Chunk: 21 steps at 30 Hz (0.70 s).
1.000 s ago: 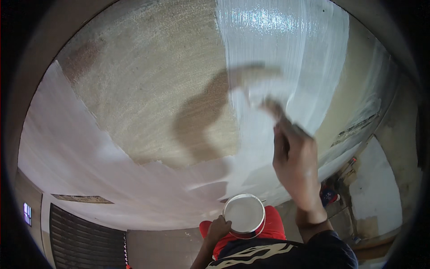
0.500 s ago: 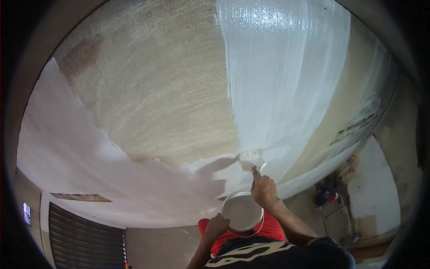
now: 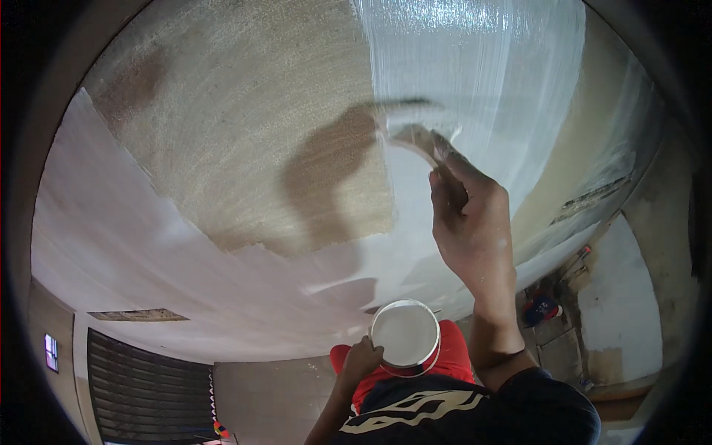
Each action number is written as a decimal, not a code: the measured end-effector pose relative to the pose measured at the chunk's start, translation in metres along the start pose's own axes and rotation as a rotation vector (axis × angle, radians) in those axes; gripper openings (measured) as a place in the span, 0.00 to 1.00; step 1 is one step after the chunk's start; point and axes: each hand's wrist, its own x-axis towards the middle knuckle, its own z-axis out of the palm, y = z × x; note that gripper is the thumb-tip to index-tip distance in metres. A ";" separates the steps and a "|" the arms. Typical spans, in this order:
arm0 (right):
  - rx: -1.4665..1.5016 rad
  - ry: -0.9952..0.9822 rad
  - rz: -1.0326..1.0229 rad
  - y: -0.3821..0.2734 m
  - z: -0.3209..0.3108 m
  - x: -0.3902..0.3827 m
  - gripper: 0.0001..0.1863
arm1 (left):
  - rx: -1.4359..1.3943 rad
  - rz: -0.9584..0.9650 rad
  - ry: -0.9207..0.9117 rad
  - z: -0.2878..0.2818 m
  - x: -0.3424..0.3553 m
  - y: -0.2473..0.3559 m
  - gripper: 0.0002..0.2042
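Observation:
My right hand [image 3: 475,215] is raised in front of the wall, closed round the handle of a wide paintbrush [image 3: 415,133]. The brush is smeared by motion, close to the border between bare beige wall [image 3: 252,148] and a fresh white stripe [image 3: 437,74]; whether the bristles touch is hard to tell. Low in the middle, my left hand [image 3: 363,359] grips the side of a round white paint bucket [image 3: 405,335], holding it in front of my red shorts. Pale paint shows inside the bucket, and its wire handle hangs down at the front.
White paint also covers the lower wall [image 3: 185,289]. A dark slatted gate [image 3: 148,386] stands at the lower left, near a small bright window [image 3: 50,352]. On the floor at the right lie a dark blue and red object [image 3: 543,308] and some clutter.
My right hand has lifted the paintbrush from low on the wall, just above the bucket, up along the white stripe's left edge. The left hand still holds the bucket, which has shifted slightly up.

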 end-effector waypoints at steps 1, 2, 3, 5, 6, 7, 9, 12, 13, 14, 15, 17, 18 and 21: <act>0.014 0.083 -0.133 0.004 0.006 0.000 0.18 | -0.007 0.016 0.014 0.002 0.001 -0.004 0.24; 0.025 0.122 -0.198 0.009 0.013 -0.003 0.18 | -0.016 0.031 0.029 0.003 0.001 -0.006 0.24; 0.031 0.160 -0.265 0.015 0.021 -0.006 0.18 | -0.017 0.025 0.028 0.003 0.000 -0.007 0.24; -0.124 0.059 -0.102 0.035 0.039 -0.032 0.11 | -0.010 0.008 0.023 0.003 0.000 -0.007 0.25; -0.172 0.017 -0.103 0.067 0.056 -0.045 0.09 | -0.010 0.014 0.022 0.004 0.002 -0.008 0.25; -0.315 -0.024 -0.031 0.097 0.076 -0.063 0.15 | 0.001 0.025 0.020 0.006 0.003 -0.011 0.25; -0.400 -0.107 0.095 0.130 0.099 -0.102 0.20 | 0.005 0.036 0.018 0.005 0.004 -0.007 0.25; -0.337 -0.346 0.171 0.194 0.116 -0.151 0.26 | 0.013 -0.035 -0.054 -0.007 -0.001 0.007 0.25; -0.336 -0.350 0.173 0.198 0.114 -0.157 0.26 | 0.035 0.007 -0.048 -0.009 -0.001 0.007 0.25; -0.257 -0.373 0.215 0.202 0.111 -0.163 0.24 | 0.058 0.050 -0.043 -0.010 -0.003 0.007 0.25; -0.178 -0.391 0.254 0.205 0.109 -0.164 0.23 | 0.060 0.051 -0.043 -0.008 -0.002 0.005 0.25; -0.126 -0.363 0.226 0.212 0.106 -0.163 0.22 | -0.005 0.019 -0.017 -0.002 0.003 -0.002 0.25; -0.077 -0.336 0.199 0.216 0.106 -0.162 0.21 | -0.001 0.024 -0.021 0.000 0.005 -0.004 0.25; 0.192 -0.192 0.085 0.130 0.077 -0.100 0.20 | -0.038 0.018 -0.006 0.004 0.006 -0.009 0.25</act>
